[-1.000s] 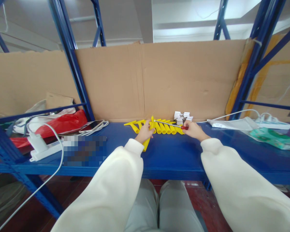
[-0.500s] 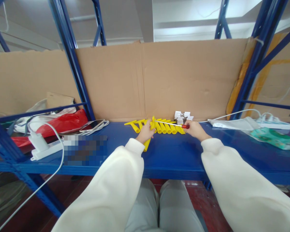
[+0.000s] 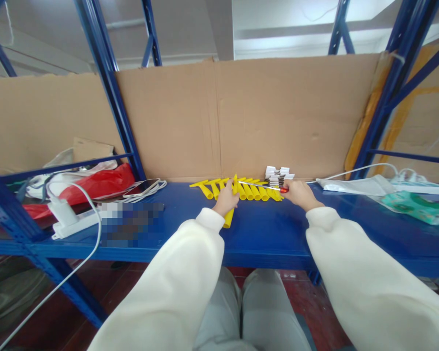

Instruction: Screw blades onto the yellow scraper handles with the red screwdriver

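My left hand [image 3: 227, 199] is closed around a yellow T-shaped plastic handle [image 3: 228, 219], its hollow round end pointing down toward me. In my right hand [image 3: 296, 194] is a screwdriver [image 3: 284, 190] with a red grip and a long thin metal shaft. The shaft points left, and its tip meets the top of the yellow handle or lies just in front of it; I cannot tell which. Behind my hands, several similar yellow handles [image 3: 256, 194] lie in a row on the blue shelf [image 3: 263, 229]. A stack of white and dark pieces [image 3: 279, 176] sits behind the row's right end.
A cardboard sheet [image 3: 278, 117] closes off the back between blue posts. At left are a red bag [image 3: 95, 184], a phone [image 3: 142, 187], and a white power strip [image 3: 76, 223] with a trailing cable. A green packet [image 3: 417, 207] and flat white bag [image 3: 354, 184] lie at right.
The view has shifted slightly. My left hand and the yellow handle have moved a little to the right, closer to my right hand. Both grips are unchanged.
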`<state>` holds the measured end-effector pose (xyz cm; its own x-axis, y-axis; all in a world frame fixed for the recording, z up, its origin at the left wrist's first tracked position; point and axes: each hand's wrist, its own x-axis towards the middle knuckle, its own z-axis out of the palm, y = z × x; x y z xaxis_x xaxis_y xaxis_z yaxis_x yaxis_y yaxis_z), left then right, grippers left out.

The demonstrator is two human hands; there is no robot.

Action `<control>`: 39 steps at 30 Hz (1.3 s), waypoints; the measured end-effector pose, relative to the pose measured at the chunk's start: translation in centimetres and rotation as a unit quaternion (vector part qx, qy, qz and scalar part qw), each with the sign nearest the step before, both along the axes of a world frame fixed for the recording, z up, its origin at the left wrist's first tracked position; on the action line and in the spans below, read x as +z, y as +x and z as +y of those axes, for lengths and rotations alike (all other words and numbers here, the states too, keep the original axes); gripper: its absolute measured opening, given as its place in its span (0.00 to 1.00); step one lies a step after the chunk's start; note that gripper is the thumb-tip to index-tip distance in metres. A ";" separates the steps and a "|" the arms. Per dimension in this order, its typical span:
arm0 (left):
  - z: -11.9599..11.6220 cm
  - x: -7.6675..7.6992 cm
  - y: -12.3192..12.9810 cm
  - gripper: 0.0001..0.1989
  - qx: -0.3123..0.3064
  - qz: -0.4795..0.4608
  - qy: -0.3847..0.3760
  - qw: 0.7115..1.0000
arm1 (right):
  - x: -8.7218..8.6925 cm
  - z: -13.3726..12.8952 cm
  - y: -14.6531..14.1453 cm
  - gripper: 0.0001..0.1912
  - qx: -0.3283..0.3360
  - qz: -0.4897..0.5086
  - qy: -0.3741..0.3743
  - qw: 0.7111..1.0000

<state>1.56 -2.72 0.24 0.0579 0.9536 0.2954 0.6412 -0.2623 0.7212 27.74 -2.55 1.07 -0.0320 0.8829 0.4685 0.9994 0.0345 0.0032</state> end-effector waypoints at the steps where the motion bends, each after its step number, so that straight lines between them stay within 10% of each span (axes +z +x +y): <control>1: 0.0 0.0 0.0 0.29 -0.002 -0.002 -0.002 1.000 | 0.0 0.0 0.0 0.09 0.001 -0.003 0.002 1.000; 39: 0.0 -0.7 0.4 0.35 -0.012 -0.075 -0.076 0.994 | -0.1 0.1 0.4 0.09 0.005 0.016 -0.018 1.000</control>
<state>1.97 -2.75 -0.50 0.0473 0.9867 0.1554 0.5183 -0.1573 0.8406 28.11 -2.46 0.94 -0.0270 0.8990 0.4370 0.9985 0.0448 -0.0305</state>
